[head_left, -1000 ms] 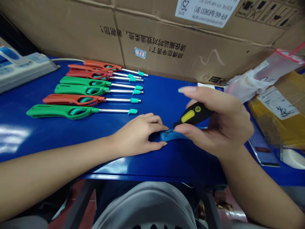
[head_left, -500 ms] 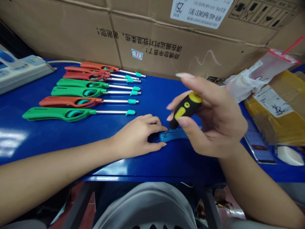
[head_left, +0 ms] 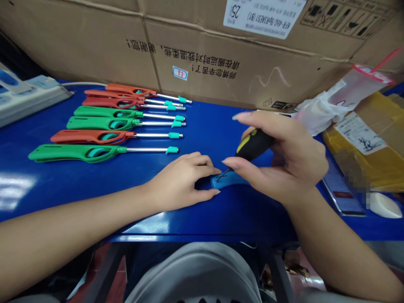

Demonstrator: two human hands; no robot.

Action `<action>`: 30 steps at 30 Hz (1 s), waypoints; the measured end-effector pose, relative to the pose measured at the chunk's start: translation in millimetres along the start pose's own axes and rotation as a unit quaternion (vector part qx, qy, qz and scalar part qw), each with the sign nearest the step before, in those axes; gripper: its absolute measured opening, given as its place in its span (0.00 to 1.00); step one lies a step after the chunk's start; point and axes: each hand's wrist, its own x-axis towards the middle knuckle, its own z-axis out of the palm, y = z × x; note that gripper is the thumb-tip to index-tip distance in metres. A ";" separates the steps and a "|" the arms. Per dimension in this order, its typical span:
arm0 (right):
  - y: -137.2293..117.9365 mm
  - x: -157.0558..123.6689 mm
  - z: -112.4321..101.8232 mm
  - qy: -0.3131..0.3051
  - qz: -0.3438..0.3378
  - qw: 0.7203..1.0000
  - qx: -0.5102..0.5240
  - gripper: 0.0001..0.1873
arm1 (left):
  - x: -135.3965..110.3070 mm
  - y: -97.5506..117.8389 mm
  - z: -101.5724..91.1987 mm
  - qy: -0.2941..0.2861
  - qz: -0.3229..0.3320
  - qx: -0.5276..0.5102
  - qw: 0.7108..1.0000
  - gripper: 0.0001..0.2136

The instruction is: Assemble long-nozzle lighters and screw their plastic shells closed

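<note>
My right hand [head_left: 284,155] grips a small screwdriver [head_left: 252,145] with a black and yellow handle. Its thin shaft slants down to the left, and the tip meets the near end of a blue plastic lighter handle [head_left: 233,179] lying on the table. Thumb and fingers of my left hand [head_left: 184,181] pinch that end of the blue handle from both sides. The rest of the blue piece is hidden beneath my right hand. Left of my hands, several long-necked gas lighters lie in a stack of rows, among them a green lighter [head_left: 74,152] and an orange lighter [head_left: 91,136].
A large cardboard box [head_left: 189,46] walls off the back of the blue table [head_left: 151,227]. At left is a white power strip [head_left: 34,97]. On the right are a yellow-taped parcel [head_left: 378,126], a bagged drink cup [head_left: 356,86], a phone [head_left: 342,189] and a white rounded object [head_left: 385,205].
The screwdriver handle has tilted lower to the right, its tip staying on the blue handle. My right fingers have shifted around the grip; my left hand has held still.
</note>
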 end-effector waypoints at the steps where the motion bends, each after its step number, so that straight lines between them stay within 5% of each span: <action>1: 0.6 0.0 -0.8 -0.014 0.010 1.000 0.021 0.31 | 0.0 0.2 -0.1 -0.003 -0.002 -0.001 1.000 0.14; 4: 1.4 -0.2 -1.1 -0.048 0.029 0.995 0.085 0.32 | 0.5 0.7 -0.4 -0.010 -0.006 -0.004 1.000 0.15; 9: -0.6 2.8 -1.2 0.017 -0.057 0.998 -0.022 0.29 | 1.1 0.0 -0.1 0.000 -0.009 -0.006 1.000 0.13; 14: -2.6 4.0 -5.2 -0.041 0.019 0.998 0.053 0.29 | 0.6 -0.3 0.2 -0.004 -0.003 -0.003 1.000 0.14; 19: -0.4 4.6 -5.2 0.032 -0.061 0.997 -0.027 0.22 | 0.1 0.9 0.0 0.012 -0.001 0.009 1.000 0.15; 24: -1.7 2.6 -4.9 -0.072 0.021 0.996 0.053 0.27 | 0.8 0.4 0.6 0.008 0.002 -0.004 1.000 0.15; 30: -2.1 5.0 -5.3 -0.021 -0.065 0.997 -0.026 0.24 | 2.0 1.2 0.2 0.001 -0.017 -0.024 1.000 0.14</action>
